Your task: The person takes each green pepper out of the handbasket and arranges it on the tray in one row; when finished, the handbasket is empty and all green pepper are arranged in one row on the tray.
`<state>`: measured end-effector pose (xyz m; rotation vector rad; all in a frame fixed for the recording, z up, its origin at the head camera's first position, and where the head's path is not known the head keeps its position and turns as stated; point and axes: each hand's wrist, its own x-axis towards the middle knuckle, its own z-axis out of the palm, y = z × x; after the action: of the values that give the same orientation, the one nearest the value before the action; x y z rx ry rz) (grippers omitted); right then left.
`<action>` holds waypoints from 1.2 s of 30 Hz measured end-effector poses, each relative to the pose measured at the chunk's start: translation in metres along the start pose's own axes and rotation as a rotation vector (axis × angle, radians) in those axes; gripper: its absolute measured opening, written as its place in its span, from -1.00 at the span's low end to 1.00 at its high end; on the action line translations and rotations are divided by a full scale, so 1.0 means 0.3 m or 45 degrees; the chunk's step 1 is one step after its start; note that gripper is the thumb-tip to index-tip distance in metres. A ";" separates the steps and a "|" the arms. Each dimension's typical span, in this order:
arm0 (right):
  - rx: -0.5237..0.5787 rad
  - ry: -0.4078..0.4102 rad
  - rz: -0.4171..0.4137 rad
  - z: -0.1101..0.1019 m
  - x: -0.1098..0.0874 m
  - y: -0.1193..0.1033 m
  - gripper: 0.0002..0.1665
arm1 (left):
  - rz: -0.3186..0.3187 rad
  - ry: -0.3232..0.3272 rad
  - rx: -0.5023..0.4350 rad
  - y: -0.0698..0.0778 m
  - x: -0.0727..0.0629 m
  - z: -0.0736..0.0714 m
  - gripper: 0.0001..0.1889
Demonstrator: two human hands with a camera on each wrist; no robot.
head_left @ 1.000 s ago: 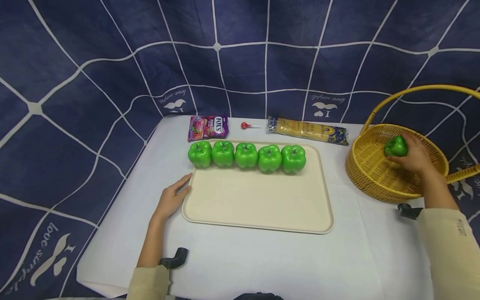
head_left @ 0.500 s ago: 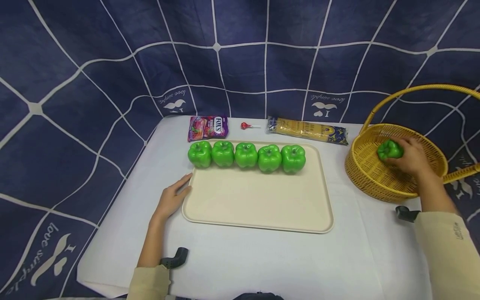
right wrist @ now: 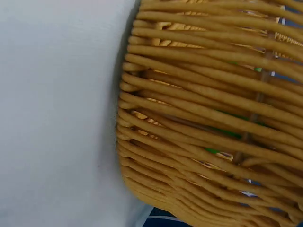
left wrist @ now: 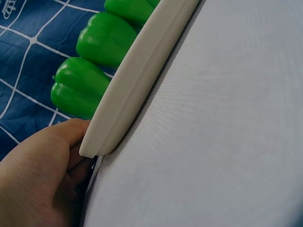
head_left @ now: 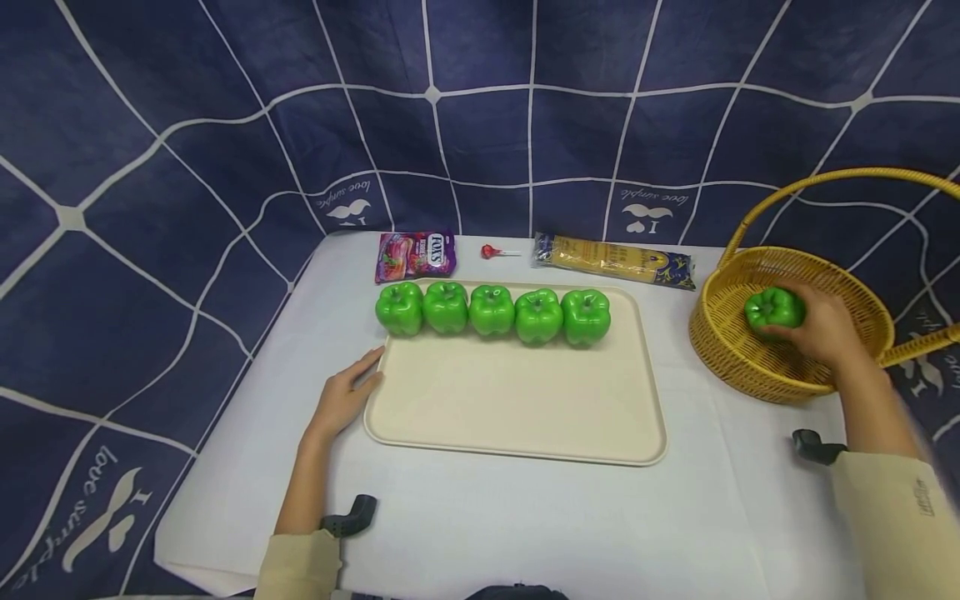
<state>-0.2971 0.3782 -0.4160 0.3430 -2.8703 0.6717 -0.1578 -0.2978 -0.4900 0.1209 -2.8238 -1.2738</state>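
Note:
Inside the yellow wicker basket [head_left: 738, 371] at the right, my right hand [head_left: 827, 329] grips a green bell pepper [head_left: 771, 309] from its right side. The basket's woven wall [right wrist: 203, 99] hides that hand in the right wrist view, where bits of green show through the gaps. My left hand [head_left: 347, 402] touches the left edge of a cream tray [head_left: 517, 400], its fingers fairly straight. Close up, the left wrist view shows the thumb side of the hand [left wrist: 40, 165] against the tray's corner. Several green bell peppers [head_left: 492, 311] stand side by side along the tray's far edge.
Behind the tray lie a purple candy bag [head_left: 416, 256], a red lollipop [head_left: 491, 251] and a long yellow pasta packet [head_left: 615, 260]. The basket's tall handle [head_left: 847, 175] arches over it. A blue gridded cloth [head_left: 480, 133] hangs behind the white table [head_left: 570, 525].
My right hand has carried the bell pepper a little leftward within the basket, and it now appears more upright. The basket has shifted very slightly. My left hand and the tray have stayed put.

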 end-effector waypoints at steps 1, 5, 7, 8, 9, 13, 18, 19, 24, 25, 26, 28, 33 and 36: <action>0.008 0.011 0.001 -0.001 -0.007 -0.005 -0.11 | -0.001 -0.001 0.002 -0.001 0.001 0.001 -0.51; 0.074 0.026 0.086 -0.005 -0.040 -0.034 -0.07 | -0.003 -0.001 0.011 -0.004 0.003 0.003 -0.51; 0.104 0.039 0.135 -0.009 -0.058 -0.050 -0.05 | 0.004 0.003 0.007 -0.005 0.004 0.004 -0.51; 0.112 0.047 0.156 -0.010 -0.067 -0.058 -0.05 | 0.007 0.003 0.005 -0.005 0.004 0.004 -0.51; 0.123 0.055 0.176 -0.011 -0.075 -0.066 -0.04 | 0.008 0.003 0.002 -0.006 0.005 0.004 -0.51; 0.157 0.100 0.213 -0.014 -0.106 -0.091 -0.03 | 0.003 0.003 -0.009 -0.006 0.007 0.005 -0.51; 0.256 0.171 0.260 -0.009 -0.137 -0.135 -0.02 | 0.009 -0.003 -0.018 -0.004 0.006 0.002 -0.52; 0.282 0.185 0.268 -0.008 -0.142 -0.148 -0.03 | 0.015 -0.007 -0.019 -0.005 0.005 0.001 -0.52; 0.387 0.258 0.259 0.000 -0.157 -0.218 -0.06 | 0.031 -0.009 -0.022 -0.004 0.002 0.000 -0.51; 0.403 0.279 0.242 0.003 -0.158 -0.232 -0.06 | 0.030 -0.010 -0.024 -0.004 0.002 0.000 -0.51; 0.423 0.295 0.224 0.005 -0.158 -0.245 -0.06 | 0.027 -0.009 -0.026 -0.003 0.001 0.001 -0.51; 0.455 0.322 0.179 0.011 -0.155 -0.269 -0.07 | 0.024 -0.008 -0.031 -0.001 -0.001 0.001 -0.51; 0.462 0.406 0.070 0.023 -0.143 -0.327 -0.10 | 0.015 -0.003 -0.030 0.005 -0.002 0.001 -0.52; 0.495 0.421 0.052 0.029 -0.134 -0.367 -0.11 | 0.015 -0.001 -0.026 0.008 -0.003 0.001 -0.52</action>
<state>-0.2309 0.2855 -0.3867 0.1987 -2.4319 1.1754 -0.1569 -0.2960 -0.4883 0.1028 -2.8074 -1.3000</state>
